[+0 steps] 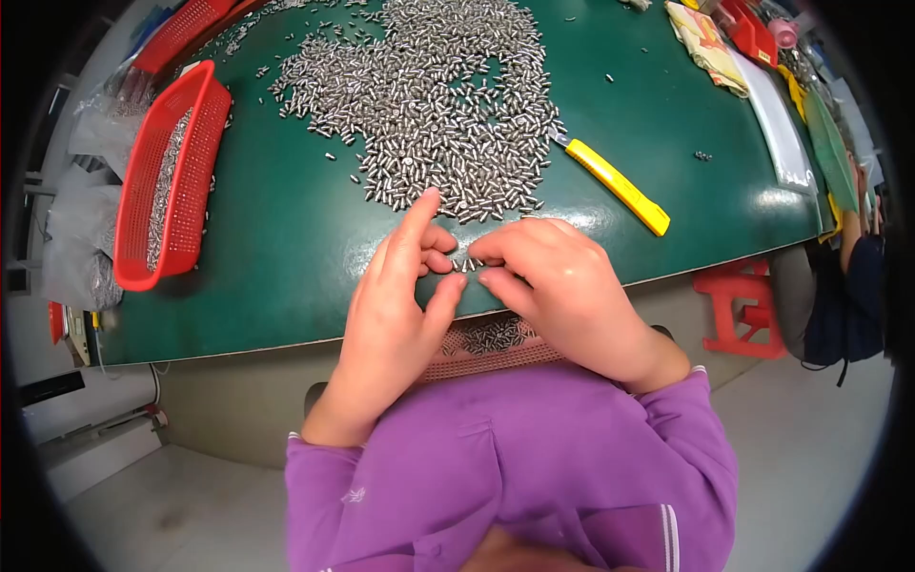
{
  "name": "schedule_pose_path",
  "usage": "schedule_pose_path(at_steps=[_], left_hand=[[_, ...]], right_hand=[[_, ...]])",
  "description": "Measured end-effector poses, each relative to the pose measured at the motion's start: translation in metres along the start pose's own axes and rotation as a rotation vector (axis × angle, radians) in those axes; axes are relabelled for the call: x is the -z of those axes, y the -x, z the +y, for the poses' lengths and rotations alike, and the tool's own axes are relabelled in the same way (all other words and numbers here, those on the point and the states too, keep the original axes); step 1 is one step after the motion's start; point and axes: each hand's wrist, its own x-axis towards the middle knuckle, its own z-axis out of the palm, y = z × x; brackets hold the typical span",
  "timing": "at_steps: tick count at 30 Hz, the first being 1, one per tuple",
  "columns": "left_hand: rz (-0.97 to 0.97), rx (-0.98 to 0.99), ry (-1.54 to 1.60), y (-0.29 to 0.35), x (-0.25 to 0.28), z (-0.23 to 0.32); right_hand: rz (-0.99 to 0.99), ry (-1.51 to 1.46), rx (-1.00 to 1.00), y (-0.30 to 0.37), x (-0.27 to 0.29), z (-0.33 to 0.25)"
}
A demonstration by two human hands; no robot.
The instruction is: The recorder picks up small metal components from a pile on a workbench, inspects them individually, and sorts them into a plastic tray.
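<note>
Small silvery bullet-shaped metal parts lie in a large pile (pixel 457 124) on the green table. Close to its front edge, a few of these small metal parts (pixel 468 266) form a short row between my hands. My left hand (pixel 393 276) has its index finger stretched toward the pile, the other fingers curled, and its thumb at the row's left end. My right hand (pixel 558 276) curves its thumb and index finger about the row's right end. Fingers partly hide how firmly each part is gripped.
A yellow utility knife (pixel 618 186) lies right of the pile, blade toward it. At left stands a red perforated basket (pixel 212 133) containing more parts. A pink basket (pixel 496 364) of parts sits below the table edge, before me. A red stool (pixel 739 305) stands at right, near another person (pixel 843 315).
</note>
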Motion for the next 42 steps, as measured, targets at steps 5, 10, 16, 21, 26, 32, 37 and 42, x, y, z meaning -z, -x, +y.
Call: schedule_pose_path(at_steps=[5, 10, 16, 21, 26, 32, 37, 42], left_hand=[[0.063, -0.017, 0.042, 0.003, -0.002, -0.002], [0.075, 0.019, 0.104, 0.003, 0.000, -0.004], [0.098, 0.008, 0.119, 0.001, -0.004, -0.006], [0.095, -0.001, 0.044, 0.000, -0.008, -0.001], [0.137, -0.029, -0.032, 0.002, -0.014, -0.006], [0.085, -0.043, -0.012, 0.000, -0.011, -0.007], [0.053, -0.018, 0.007, -0.001, -0.007, -0.004], [0.043, -0.005, 0.041, -0.002, -0.004, 0.000]], right_hand=[[0.086, -0.068, -0.047, 0.001, -0.001, -0.002], [0.101, -0.068, -0.081, -0.003, -0.002, -0.003], [0.112, -0.058, -0.060, -0.002, -0.003, 0.002], [0.110, -0.022, -0.029, -0.003, -0.007, 0.003], [0.151, 0.023, 0.012, -0.007, -0.010, 0.000], [0.097, -0.004, -0.002, -0.006, -0.010, 0.001], [0.065, -0.004, 0.010, -0.007, -0.008, 0.000], [0.072, 0.025, 0.067, -0.009, -0.009, 0.000]])
